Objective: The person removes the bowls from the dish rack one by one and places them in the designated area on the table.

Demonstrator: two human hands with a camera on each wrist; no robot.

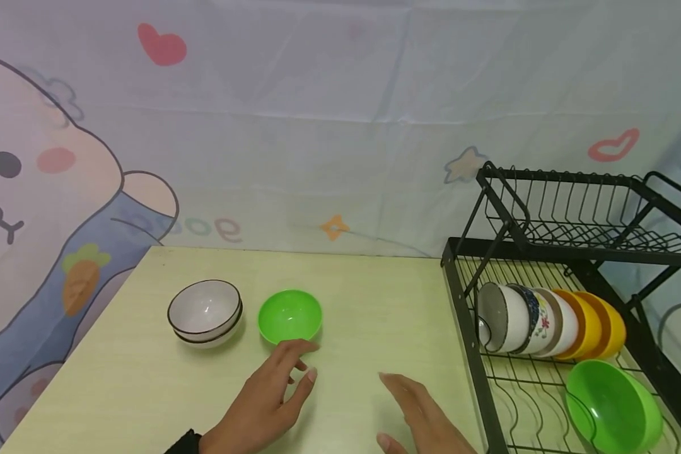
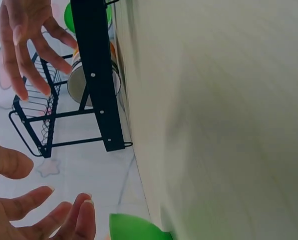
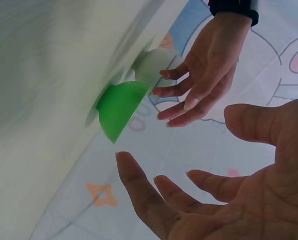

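Observation:
A small green bowl (image 1: 290, 317) stands upright on the table, right of two stacked white bowls (image 1: 205, 309) with dark rims. My left hand (image 1: 272, 397) hovers just in front of the green bowl, fingers loosely bent, holding nothing. To its right, my right hand (image 1: 422, 419) is held above the table with relaxed fingers and nothing in it. In the right wrist view the green bowl (image 3: 121, 107) is apart from the right hand's fingertips. The left wrist view shows only part of the green bowl (image 2: 136, 228) at its bottom edge.
A black two-tier dish rack (image 1: 473, 353) stands on the right. Its lower tier holds a row of white, patterned and yellow bowls (image 1: 581, 325) on edge, with a larger green bowl (image 1: 613, 407) in front. A printed cloth (image 1: 318, 126) hangs behind the table (image 1: 374, 302).

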